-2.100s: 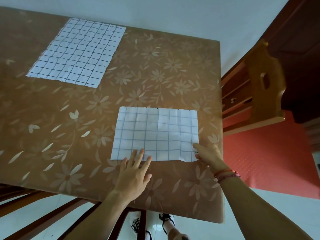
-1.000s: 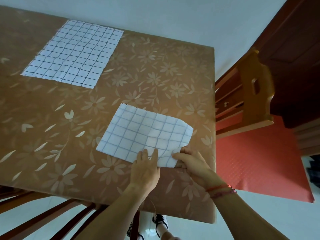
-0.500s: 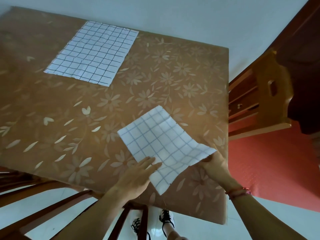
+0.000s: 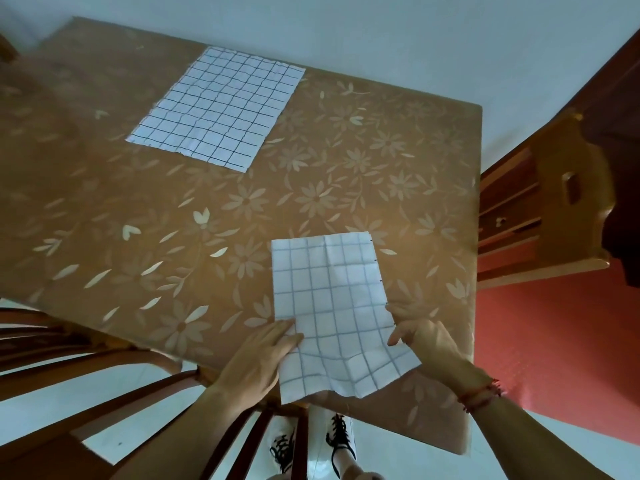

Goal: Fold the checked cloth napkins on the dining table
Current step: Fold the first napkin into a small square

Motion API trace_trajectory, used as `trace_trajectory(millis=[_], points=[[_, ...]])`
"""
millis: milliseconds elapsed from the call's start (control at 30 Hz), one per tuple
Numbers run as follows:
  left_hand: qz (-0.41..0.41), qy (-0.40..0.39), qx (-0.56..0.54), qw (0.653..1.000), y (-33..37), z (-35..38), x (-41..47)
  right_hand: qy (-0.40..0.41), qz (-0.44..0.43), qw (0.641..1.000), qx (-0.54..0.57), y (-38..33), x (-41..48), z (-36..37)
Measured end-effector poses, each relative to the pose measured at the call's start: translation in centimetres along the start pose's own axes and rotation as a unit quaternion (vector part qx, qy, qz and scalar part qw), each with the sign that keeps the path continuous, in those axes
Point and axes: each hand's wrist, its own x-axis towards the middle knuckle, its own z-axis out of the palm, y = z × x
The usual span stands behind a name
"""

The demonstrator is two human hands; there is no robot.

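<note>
A folded white checked napkin lies lengthwise at the near right of the brown flowered table, its near end hanging past the table's front edge. My left hand holds the napkin's left edge, fingers tucked at the cloth. On the right edge, my right hand pinches the cloth between thumb and fingers. A second checked napkin lies spread flat and unfolded at the far middle of the table, away from both hands.
A wooden chair stands at the table's right side on a red floor mat. Chair backs sit under the near edge at left. My shoes show below the table edge.
The folded napkin has been turned from lying crosswise to lying lengthwise and pulled toward me, so its near end overhangs the edge. Both hands moved with it to its side edges.
</note>
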Motion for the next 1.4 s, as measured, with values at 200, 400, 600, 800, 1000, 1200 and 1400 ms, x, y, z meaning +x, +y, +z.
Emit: trace_trajectory(millis=[200,400,600,800,1000,1200,1400], points=[[-0.006,-0.001,-0.002,1.000,-0.6,-0.2,-0.8,-0.062,0.028,0.997,-0.026,0.0,0.6,0.6],[-0.008,0.003,-0.015,1.000,-0.7,-0.7,-0.8,-0.088,0.084,0.992,0.017,0.3,0.9,0.7],[0.009,0.043,-0.058,0.997,-0.8,-1.5,0.0,-0.076,0.102,0.987,0.094,-0.4,0.7,-0.6],[-0.162,0.076,-0.100,0.979,-0.6,-2.6,2.7,0.043,0.110,0.984,0.133,-1.5,3.0,-0.8],[-0.258,0.081,-0.174,0.947,-0.9,-3.4,4.6,0.056,0.214,0.949,0.224,-1.6,6.5,-0.5],[-0.291,0.106,-0.233,0.922,-1.4,-3.5,5.6,-0.030,0.231,0.915,0.329,-1.4,7.0,-1.0],[-0.297,0.117,-0.261,0.911,-2.0,-3.3,5.6,-0.015,0.248,0.926,0.284,-0.7,6.4,-0.5]])
